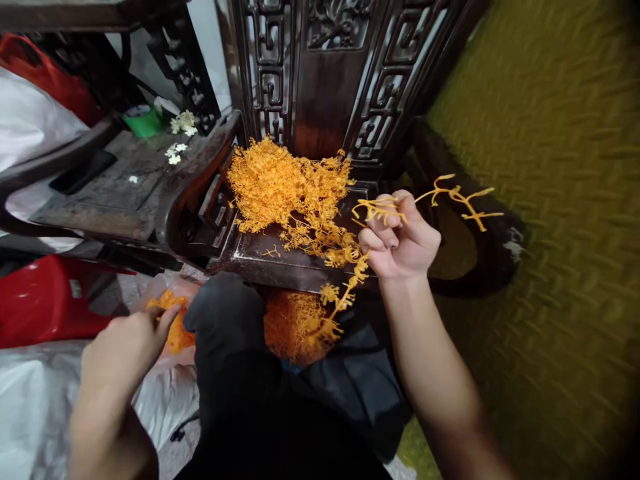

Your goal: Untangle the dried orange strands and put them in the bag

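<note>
My right hand (405,240) is closed around orange branching plastic-looking sprigs. One bare forked sprig (457,195) sticks out to the right, and a fuller strand (350,290) hangs from the lower side of the hand. A large heap of orange sprigs (280,183) lies on the dark carved wooden chair (255,267), left of that hand. At lower left, my left hand (127,343) is over a pinkish plastic bag (155,287) with orange pieces (179,330) in it. Its fingers are curled and partly hidden, so what they hold cannot be made out.
More orange sprigs (295,327) sit in a container below the seat, between my legs. On a second wooden chair (125,180) lie green tape (143,121), white flower pieces (175,153) and a dark phone-like object (83,171). A red plastic stool (45,300) stands left.
</note>
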The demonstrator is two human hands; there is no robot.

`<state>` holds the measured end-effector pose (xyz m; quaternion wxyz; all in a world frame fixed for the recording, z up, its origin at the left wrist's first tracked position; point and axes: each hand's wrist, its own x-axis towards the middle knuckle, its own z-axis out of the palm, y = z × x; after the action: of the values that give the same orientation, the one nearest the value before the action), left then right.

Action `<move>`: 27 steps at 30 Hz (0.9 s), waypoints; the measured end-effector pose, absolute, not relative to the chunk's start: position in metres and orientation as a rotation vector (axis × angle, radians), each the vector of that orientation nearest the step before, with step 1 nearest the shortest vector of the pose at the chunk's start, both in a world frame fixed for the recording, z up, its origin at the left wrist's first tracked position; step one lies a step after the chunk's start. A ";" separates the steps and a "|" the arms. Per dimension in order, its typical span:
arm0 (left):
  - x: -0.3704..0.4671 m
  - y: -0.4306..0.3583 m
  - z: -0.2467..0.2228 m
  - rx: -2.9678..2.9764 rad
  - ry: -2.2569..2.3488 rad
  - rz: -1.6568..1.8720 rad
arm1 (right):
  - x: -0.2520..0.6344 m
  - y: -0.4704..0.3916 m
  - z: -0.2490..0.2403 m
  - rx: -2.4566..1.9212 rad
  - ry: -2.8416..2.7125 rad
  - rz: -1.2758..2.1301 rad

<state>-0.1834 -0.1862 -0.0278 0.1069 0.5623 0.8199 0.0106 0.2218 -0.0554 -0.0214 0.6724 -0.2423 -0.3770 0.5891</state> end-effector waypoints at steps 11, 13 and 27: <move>0.060 -0.035 -0.006 2.234 0.567 0.463 | 0.217 -0.066 -0.017 -0.356 -0.956 1.356; 0.068 -0.021 -0.018 2.116 0.450 0.331 | 0.222 -0.067 -0.012 -0.379 -0.917 1.292; 0.054 -0.039 -0.029 2.798 0.989 1.248 | 0.210 -0.061 -0.006 -0.651 -0.816 0.908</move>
<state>0.0541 -0.0389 -0.0288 -0.0391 0.8684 0.3070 0.3874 0.2102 -0.0609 -0.0057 0.7702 -0.3001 -0.3761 0.4187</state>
